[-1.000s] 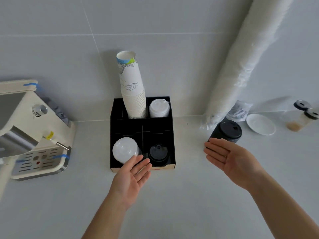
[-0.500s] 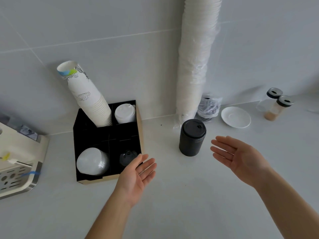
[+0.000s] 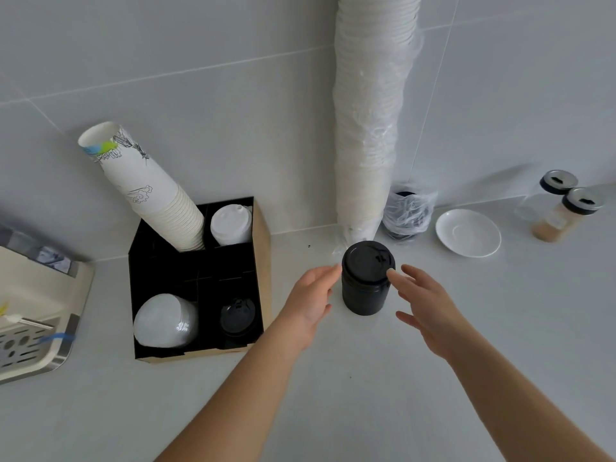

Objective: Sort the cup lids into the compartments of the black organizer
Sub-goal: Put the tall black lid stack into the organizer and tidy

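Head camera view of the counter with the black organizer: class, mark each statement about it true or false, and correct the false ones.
1. The stack of black plastic lids stands on the counter outside the black compartment organizer. True.
2. The left hand holds a white lid. False: it is empty and open beside the black stack.
3. The stack of printed paper cups stands in a rear compartment. True.
4. The round white saucer lies in the organizer. False: it lies on the counter, right of the stack.
5. The right hand rests flat on the counter. False: it reaches toward the stack.
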Motion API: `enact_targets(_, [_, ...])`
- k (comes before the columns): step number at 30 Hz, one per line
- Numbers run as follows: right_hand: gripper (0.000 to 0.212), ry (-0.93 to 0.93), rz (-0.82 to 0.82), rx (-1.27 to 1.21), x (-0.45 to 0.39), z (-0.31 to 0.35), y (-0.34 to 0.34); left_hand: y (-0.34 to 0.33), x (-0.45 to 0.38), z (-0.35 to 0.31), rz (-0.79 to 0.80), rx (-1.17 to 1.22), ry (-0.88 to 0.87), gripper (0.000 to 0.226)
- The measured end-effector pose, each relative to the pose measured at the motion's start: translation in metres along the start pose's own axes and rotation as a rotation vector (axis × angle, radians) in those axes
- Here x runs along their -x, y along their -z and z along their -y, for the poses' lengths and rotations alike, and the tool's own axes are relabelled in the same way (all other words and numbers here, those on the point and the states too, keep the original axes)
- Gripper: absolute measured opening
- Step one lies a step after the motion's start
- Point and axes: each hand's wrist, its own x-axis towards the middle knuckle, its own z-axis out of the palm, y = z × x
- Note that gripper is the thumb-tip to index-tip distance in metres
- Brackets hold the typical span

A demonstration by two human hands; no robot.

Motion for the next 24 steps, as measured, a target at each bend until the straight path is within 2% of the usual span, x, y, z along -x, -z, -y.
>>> enact_targets(3, [0.079,-0.018,0.007,0.032,-0.015,0.004,-0.009,-0.012,-0.019,-0.008,0.016,-0.091,-0.019,0.058])
enact_targets(4, [0.075,-0.03,0.015,0.046,-0.019,0.004,-0.011,-0.014,-0.025,-0.01,0.026,-0.108,-0.014,0.061])
enact_targets(7, [0.046,-0.066,0.059,0.075,-0.032,0.005,-0.011,-0.018,-0.041,-0.016,0.099,-0.121,0.032,0.045])
enact_targets(8, [0.041,-0.069,0.076,0.081,-0.034,0.005,-0.01,-0.017,-0.044,-0.016,0.116,-0.117,0.048,0.049])
enact_targets(10, [0.042,-0.075,0.1,0.105,-0.04,0.008,-0.004,-0.015,-0.051,-0.014,0.111,-0.105,0.086,0.058])
enact_targets(17, [0.042,-0.097,0.205,0.231,-0.063,0.025,0.005,-0.009,-0.071,-0.003,0.024,-0.045,0.218,0.051])
enact_targets(20, [0.038,-0.113,0.194,0.207,-0.07,0.027,0.001,-0.01,-0.08,0.004,-0.013,-0.055,0.269,0.062])
enact_targets(24, [0.03,-0.142,0.145,0.151,-0.069,0.017,-0.004,-0.014,-0.087,0.01,-0.009,-0.084,0.317,0.063])
